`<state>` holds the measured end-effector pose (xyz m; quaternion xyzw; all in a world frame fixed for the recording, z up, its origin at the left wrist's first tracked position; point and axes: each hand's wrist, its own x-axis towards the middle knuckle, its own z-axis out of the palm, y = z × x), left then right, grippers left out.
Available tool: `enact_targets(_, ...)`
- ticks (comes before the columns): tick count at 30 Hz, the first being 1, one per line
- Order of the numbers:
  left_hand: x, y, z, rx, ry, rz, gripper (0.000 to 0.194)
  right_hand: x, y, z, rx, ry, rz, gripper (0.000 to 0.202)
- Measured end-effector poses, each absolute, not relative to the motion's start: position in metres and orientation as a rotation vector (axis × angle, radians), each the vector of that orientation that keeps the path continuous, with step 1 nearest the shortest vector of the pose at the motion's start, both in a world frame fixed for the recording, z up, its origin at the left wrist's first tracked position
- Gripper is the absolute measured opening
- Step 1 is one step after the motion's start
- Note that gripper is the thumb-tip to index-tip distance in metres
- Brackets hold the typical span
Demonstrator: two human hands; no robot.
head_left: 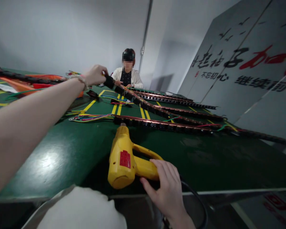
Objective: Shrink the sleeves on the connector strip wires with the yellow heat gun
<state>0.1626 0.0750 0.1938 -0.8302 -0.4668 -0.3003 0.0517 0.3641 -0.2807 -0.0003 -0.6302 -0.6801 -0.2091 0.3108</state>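
A yellow heat gun (121, 156) with a red label lies on the green table, its nozzle pointing away from me at a long black strip (162, 125). The fingers of my right hand (168, 181) are closed on the end of its handle, with the thumb below. At the upper left my left hand (96, 75) is stretched out, its fingers pinching the raised end of another black strip (131, 95) with copper-coloured wires. That strip slants down to the right. Coloured wires (92, 118) come out of the near strip's left end.
More black strips (171, 98) lie farther back. An orange tray (21, 84) stands at the left with a dark strip across it. A person (126, 76) in a white top sits across the green table (219, 165). A black cable (195, 194) hangs over the front edge.
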Motion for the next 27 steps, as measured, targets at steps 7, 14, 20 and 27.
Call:
enact_targets(7,0.165,0.010,0.281,-2.376,-1.139,-1.213,0.047,0.379,-0.265,0.036,-1.420,-1.264,0.213,0.052)
enact_targets(14,0.159,-0.046,0.309,-2.264,-0.895,-1.335,0.050,0.487,-0.184,0.081,-1.106,-0.513,0.400,0.051)
enact_targets(20,0.153,-0.075,0.302,-2.248,-0.892,-1.292,0.059,0.533,-0.137,0.079,-1.028,-0.426,0.553,0.064)
enact_targets(27,0.131,-0.058,0.281,-2.275,-0.882,-1.262,0.049,0.529,-0.106,0.088,-0.791,-0.515,0.540,0.054)
